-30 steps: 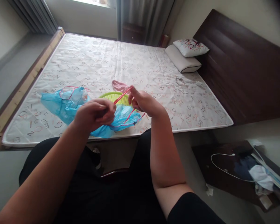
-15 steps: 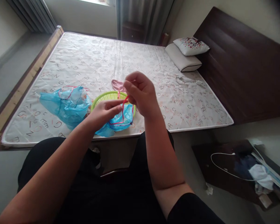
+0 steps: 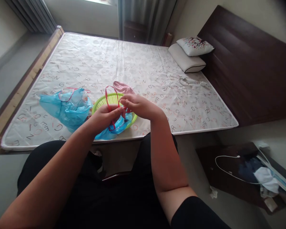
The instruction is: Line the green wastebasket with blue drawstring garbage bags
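My left hand [image 3: 107,115] pinches a red drawstring [image 3: 106,95], which stands up in a loop above its fingers. The string belongs to a blue plastic bag [image 3: 107,134] that hangs crumpled below my hands, against a light green basket [image 3: 100,101]. Close on the right is my right hand [image 3: 141,106], its fingers curled together at another stretch of the red string; the fingertips are partly hidden. Much of the basket's inside is covered by my hands and the bag.
A second blue drawstring bag [image 3: 66,111] lies left of the basket on the patterned mattress [image 3: 90,60]. Behind the basket is a pink cloth [image 3: 124,87]. Pillows [image 3: 187,58] rest by the dark headboard [image 3: 243,60]. A low dark table [image 3: 226,165] with a cable stands at right.
My right hand has come down and turned flatter, beside the left. The red drawstring now forms a raised loop above my left hand, and the bag has sunk lower and bunched up.
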`<state>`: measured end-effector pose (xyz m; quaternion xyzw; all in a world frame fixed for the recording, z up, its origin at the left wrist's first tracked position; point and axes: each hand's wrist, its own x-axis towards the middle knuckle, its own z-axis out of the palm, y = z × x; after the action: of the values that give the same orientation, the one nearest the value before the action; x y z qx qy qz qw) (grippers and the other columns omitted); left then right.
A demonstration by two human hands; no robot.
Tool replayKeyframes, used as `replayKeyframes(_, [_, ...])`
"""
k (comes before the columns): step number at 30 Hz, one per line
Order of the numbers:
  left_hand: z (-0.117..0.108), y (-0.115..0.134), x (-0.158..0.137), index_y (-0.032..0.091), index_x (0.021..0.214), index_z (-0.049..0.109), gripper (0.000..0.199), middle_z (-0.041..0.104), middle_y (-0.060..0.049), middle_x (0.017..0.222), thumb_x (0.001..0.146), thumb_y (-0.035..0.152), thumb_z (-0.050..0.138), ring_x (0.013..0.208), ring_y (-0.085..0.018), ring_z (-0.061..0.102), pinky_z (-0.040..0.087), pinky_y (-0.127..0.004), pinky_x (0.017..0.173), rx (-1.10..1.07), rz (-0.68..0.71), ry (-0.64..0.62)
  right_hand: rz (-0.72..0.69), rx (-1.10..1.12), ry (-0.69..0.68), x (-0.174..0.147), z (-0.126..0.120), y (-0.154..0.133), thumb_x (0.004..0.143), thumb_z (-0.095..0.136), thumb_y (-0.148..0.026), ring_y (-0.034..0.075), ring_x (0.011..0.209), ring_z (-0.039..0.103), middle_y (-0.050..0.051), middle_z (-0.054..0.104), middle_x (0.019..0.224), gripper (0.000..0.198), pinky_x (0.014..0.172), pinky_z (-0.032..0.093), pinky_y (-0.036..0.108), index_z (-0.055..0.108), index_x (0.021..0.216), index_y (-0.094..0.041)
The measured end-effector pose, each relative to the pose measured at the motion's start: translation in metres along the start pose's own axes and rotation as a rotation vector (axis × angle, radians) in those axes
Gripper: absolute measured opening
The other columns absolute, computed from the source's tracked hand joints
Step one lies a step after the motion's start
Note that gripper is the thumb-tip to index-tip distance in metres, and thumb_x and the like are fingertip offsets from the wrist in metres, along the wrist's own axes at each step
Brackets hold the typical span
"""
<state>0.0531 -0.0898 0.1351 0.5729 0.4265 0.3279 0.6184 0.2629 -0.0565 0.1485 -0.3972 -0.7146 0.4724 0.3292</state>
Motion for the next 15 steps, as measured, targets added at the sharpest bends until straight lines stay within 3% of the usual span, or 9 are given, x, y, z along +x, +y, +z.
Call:
replayKeyframes(3, [-0.004,0.000,0.003,0.018,0.073,0.072,0.039,0.040,0.002,0.053,0.089,0.053,0.080,0.044,-0.009,0.037,0.035,-0.019,0.037,-0.039,-0.037,0.022,0.015,-0.080,-0.050,-0.002,-0.003,0.005,0.099,0.077,-0.048,0.012,0.069,0.052,-0.003,0.060,0.071,0.028,0.064,0.041,0.026,0.073,0.088,-0.023])
replayKeyframes(7, [-0.013,-0.002,0.007,0.018,0.073,0.066,0.037,0.038,0.005,0.052,0.091,0.047,0.081,0.041,-0.006,0.031,0.025,-0.017,0.036,-0.170,-0.104,0.071,0.019,-0.058,0.162,-0.005,-0.007,0.006,0.096,0.078,-0.038,0.012,0.066,0.046,-0.004,0.054,0.068,0.022,0.061,0.039,0.028,0.070,0.082,-0.024])
replayKeyframes(13, [-0.031,-0.005,0.009,0.021,0.076,0.058,0.038,0.023,0.011,0.049,0.094,0.044,0.081,0.037,-0.005,0.019,0.019,-0.017,0.035,-0.470,-0.341,-0.125,0.059,0.171,0.352,-0.002,-0.001,0.008,0.097,0.078,-0.046,0.011,0.060,0.048,-0.003,0.056,0.072,0.024,0.056,0.043,0.028,0.067,0.091,-0.025])
replayKeyframes(15, [-0.031,-0.006,0.011,0.020,0.075,0.058,0.039,0.022,0.011,0.049,0.097,0.045,0.079,0.037,-0.005,0.019,0.019,-0.017,0.035,-0.492,-0.350,-0.122,0.054,0.205,0.394,0.000,0.004,0.007,0.096,0.079,-0.046,0.011,0.060,0.050,-0.003,0.056,0.074,0.025,0.056,0.045,0.027,0.066,0.092,-0.026])
